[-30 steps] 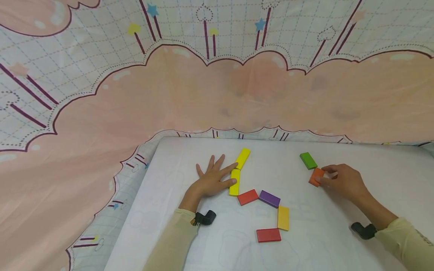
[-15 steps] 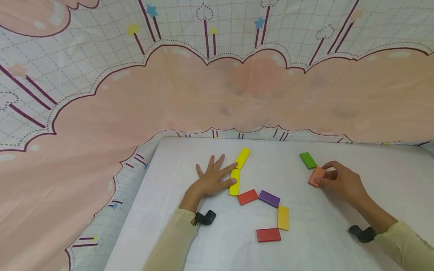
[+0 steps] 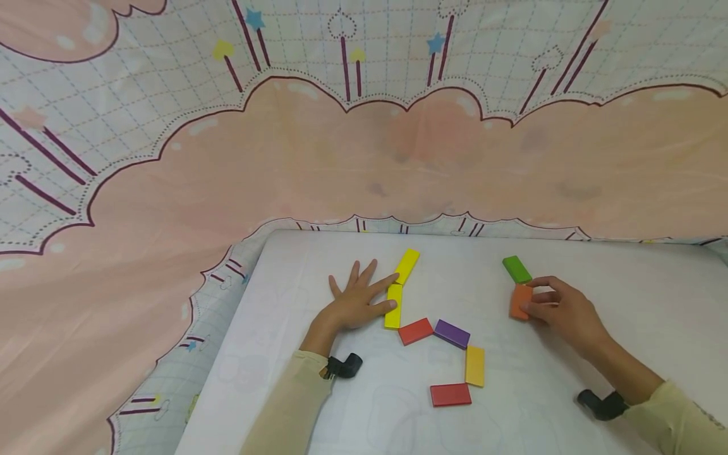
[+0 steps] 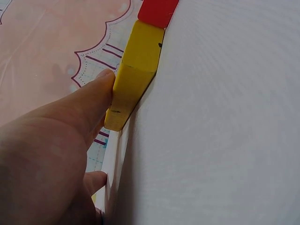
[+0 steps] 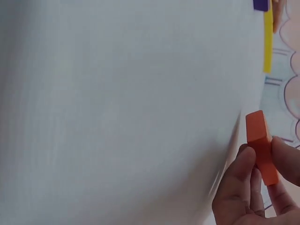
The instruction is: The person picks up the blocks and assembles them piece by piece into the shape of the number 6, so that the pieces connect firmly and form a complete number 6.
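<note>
My right hand [image 3: 569, 309] pinches an orange domino block [image 3: 520, 302] between thumb and fingers, its upper end right at the lower corner of a green block [image 3: 517, 270]. In the right wrist view the orange block [image 5: 261, 145] sits between thumb and fingertips. My left hand [image 3: 354, 304] lies spread on the table, its thumb on the lower yellow block [image 3: 393, 316] and its index fingertip at the upper yellow block [image 3: 408, 265]. The left wrist view has the thumb against the side of the yellow block [image 4: 136, 70], with a red block [image 4: 158, 11] beyond it.
From the lower yellow block, a bent line runs through a red block [image 3: 416, 331], a purple block [image 3: 452, 333], an amber block [image 3: 474, 366] and another red block [image 3: 450, 395]. They lie flat on the white table [image 3: 318, 417]. A patterned cloth [image 3: 352, 158] hangs behind.
My right hand has brought the orange block slightly left and down and turned it more upright, below the green block. The left hand and other blocks have stayed put.
</note>
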`<state>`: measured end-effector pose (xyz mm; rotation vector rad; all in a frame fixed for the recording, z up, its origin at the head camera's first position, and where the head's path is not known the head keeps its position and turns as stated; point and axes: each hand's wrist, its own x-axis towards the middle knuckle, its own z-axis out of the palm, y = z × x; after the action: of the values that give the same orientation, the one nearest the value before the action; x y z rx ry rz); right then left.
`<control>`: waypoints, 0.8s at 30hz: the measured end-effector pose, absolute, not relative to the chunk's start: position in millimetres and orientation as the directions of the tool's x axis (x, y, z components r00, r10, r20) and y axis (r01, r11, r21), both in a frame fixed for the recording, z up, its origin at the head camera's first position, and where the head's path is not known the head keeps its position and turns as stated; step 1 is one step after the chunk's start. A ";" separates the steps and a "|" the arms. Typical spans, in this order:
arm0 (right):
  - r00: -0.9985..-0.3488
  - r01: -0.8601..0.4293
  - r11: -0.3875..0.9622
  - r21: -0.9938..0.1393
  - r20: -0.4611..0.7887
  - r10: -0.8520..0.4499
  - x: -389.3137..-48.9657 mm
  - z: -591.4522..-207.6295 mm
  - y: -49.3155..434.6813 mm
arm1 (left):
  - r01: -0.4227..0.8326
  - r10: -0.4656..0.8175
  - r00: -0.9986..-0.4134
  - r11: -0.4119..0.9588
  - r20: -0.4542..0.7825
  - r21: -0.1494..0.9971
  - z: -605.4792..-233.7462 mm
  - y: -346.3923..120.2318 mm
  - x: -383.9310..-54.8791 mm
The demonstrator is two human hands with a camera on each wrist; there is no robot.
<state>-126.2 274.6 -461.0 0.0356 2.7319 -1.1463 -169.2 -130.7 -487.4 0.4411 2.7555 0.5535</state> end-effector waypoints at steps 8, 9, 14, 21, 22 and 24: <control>-0.969 0.130 0.617 -0.776 -0.232 -0.089 -114.8 -457.8 256.9 | 0.244 0.360 -0.906 0.874 -0.223 0.419 -486.5 -131.5 -168.3; -0.967 0.132 0.603 -0.787 -0.236 -0.096 -113.3 -457.3 253.6 | 0.245 0.361 -0.906 0.874 -0.223 0.419 -486.5 -131.6 -168.3; -0.961 0.146 0.535 -0.832 -0.249 -0.124 -106.7 -453.3 234.5 | 0.247 0.359 -0.906 0.878 -0.222 0.410 -486.6 -131.9 -168.2; -0.940 0.189 0.469 -0.863 -0.298 -0.170 -99.7 -448.8 210.3 | 0.248 0.357 -0.907 0.881 -0.223 0.403 -485.3 -132.1 -167.5; -0.936 0.195 0.463 -0.865 -0.305 -0.177 -98.7 -448.4 206.9 | 0.248 0.357 -0.907 0.881 -0.223 0.402 -485.0 -132.2 -167.5; -0.929 0.208 0.447 -0.870 -0.319 -0.189 -96.7 -447.9 200.1 | 0.249 0.358 -0.906 0.882 -0.224 0.401 -484.9 -132.4 -167.6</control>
<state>-96.7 200.1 -447.9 0.0157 2.3321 -1.4790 -167.6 -132.4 -484.9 0.4553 2.7583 0.5311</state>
